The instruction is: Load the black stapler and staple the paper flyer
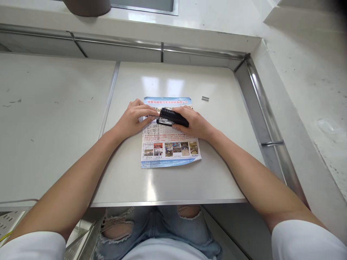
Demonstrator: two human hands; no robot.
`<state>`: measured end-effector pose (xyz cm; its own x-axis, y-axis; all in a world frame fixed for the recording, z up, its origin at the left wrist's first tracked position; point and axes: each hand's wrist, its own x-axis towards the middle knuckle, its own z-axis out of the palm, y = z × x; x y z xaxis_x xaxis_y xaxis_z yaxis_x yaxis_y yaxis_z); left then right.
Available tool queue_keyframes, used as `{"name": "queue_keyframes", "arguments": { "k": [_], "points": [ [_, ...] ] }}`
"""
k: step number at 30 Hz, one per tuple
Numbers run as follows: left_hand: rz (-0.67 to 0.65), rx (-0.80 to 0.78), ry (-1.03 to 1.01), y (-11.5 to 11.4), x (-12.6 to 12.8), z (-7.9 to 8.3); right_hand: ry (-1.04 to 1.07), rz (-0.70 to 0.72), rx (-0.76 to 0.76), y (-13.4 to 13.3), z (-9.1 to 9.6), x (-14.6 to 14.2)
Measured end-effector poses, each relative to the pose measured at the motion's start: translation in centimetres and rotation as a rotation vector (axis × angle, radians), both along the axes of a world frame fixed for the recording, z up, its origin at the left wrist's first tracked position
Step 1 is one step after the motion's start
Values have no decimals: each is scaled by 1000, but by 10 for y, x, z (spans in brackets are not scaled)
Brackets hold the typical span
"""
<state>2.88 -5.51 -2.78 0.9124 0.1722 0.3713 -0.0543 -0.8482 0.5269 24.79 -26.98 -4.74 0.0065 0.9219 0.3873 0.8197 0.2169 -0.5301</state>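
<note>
A black stapler lies sideways above a printed flyer, with its nose pointing left. My right hand is wrapped round its rear end, thumb and fingers on either side. At the stapler's nose, my left hand has its thumb and forefinger close together in a pinch. Something small and metallic shows at those fingertips, too small to name. The flyer carries Chinese print and a row of photos, and its lower right corner curls up. Many small staple-like marks run down its left part.
Two short strips of staples lie on the white table, right of the flyer. Metal rails edge the table at the back and right. A brown round container stands on the ledge behind.
</note>
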Motion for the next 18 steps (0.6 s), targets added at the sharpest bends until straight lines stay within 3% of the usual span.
{"name": "queue_keyframes", "arguments": {
  "k": [18],
  "points": [
    [-54,-42,-40,5,-2,-1,-7,11,6,-1,1,0]
  ]
}}
